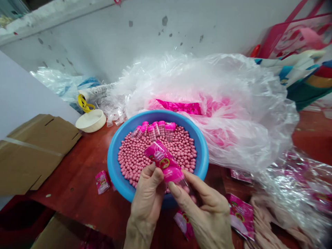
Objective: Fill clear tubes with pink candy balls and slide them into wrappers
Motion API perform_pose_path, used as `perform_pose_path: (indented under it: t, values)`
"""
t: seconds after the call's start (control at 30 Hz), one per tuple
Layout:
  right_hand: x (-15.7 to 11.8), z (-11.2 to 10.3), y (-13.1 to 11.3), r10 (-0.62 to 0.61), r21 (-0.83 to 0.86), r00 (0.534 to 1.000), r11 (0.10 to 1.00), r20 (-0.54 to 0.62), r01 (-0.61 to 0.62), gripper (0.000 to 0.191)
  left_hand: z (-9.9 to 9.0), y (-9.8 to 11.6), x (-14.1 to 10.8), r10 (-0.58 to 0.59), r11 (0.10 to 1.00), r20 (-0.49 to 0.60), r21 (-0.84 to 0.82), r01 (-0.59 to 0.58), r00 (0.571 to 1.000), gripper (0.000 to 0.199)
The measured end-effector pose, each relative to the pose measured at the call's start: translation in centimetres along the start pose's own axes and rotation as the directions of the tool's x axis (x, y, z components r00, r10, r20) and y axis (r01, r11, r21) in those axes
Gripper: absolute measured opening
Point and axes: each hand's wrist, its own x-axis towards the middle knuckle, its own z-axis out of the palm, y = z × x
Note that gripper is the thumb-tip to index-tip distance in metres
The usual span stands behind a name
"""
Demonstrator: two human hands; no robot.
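Note:
My right hand [204, 207] grips a small clear plastic tube with a pink cap [173, 174]; pink balls show through its wall. Between the thumb and fingers of my left hand [147, 197] is a pink printed sleeve [160, 154], which meets the cap end of the tube. How far the sleeve covers the cap is hard to make out. Both hands are above the near rim of a blue basin [204, 148]. Many pink balls [135, 152] fill it, and several pink-capped tubes [162, 128] lie on them near the far side.
Behind the basin is a large clear plastic bag [233, 90] with bright pink pieces [189, 108]. A tape roll [91, 121] and flattened cardboard [38, 148] lie left. Pink printed sleeves [102, 182] lie on the red table [85, 204]; crinkled clear plastic [293, 183] is right.

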Motion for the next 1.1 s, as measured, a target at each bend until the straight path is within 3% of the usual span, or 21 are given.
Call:
perform_pose_path:
  t: [0.1, 0.17, 0.33, 0.43, 0.5, 0.67, 0.87, 0.97, 1.1]
  values:
    - [0.4, -0.4, -0.3, 0.145, 0.105, 0.977, 0.981, 0.153, -0.162, 0.014, -0.2, -0.1, -0.1, -0.011, 0.998, 0.057, 0.056, 0.007, 0.998, 0.039]
    - [0.7, -0.4, -0.1, 0.169, 0.125, 0.968, 0.973, 0.184, -0.194, 0.015, -0.3, -0.2, 0.0, 0.012, 0.998, 0.079, 0.056, -0.016, 0.997, 0.037]
    - [0.8, -0.3, 1.2, 0.104, 0.03, 0.994, 0.994, 0.032, -0.105, 0.029, 0.2, -0.5, 0.3, 0.015, 0.997, 0.078, 0.073, -0.02, 0.997, 0.03]
    - [0.7, -0.4, 1.7, 0.069, 0.009, 0.992, 0.997, 0.102, -0.07, 0.039, 0.4, -0.5, 0.5, 0.037, 0.997, 0.004, 0.069, -0.037, 0.999, 0.023]
    - [0.6, -0.5, 1.7, 0.03, -0.029, 0.988, 0.999, 0.151, -0.026, 0.033, 0.5, -0.5, 0.6, 0.045, 0.997, -0.017, 0.071, -0.044, 0.999, 0.024]
    - [0.7, 0.0, 1.9, -0.128, -0.206, 0.987, 0.968, 0.094, 0.145, 0.02, 0.6, -0.7, 0.6, 0.049, 0.992, 0.017, 0.115, -0.051, 0.999, 0.019]
    - [0.7, 1.1, 2.4, -0.222, -0.3, 0.971, 0.924, 0.09, 0.239, 0.027, 0.6, -0.6, 0.8, 0.115, 0.991, -0.043, 0.068, -0.112, 0.992, 0.013]
    - [1.0, 0.9, 2.2, -0.11, -0.202, 0.98, 0.969, 0.165, 0.143, 0.025, 0.6, -0.5, 0.7, 0.136, 0.99, -0.041, 0.054, -0.133, 0.99, 0.009]
    - [1.5, 0.0, 1.5, 0.114, -0.008, 0.962, 0.993, 0.247, -0.115, 0.021, 0.5, -0.5, 0.4, 0.098, 0.986, 0.007, 0.131, -0.098, 0.995, 0.005]
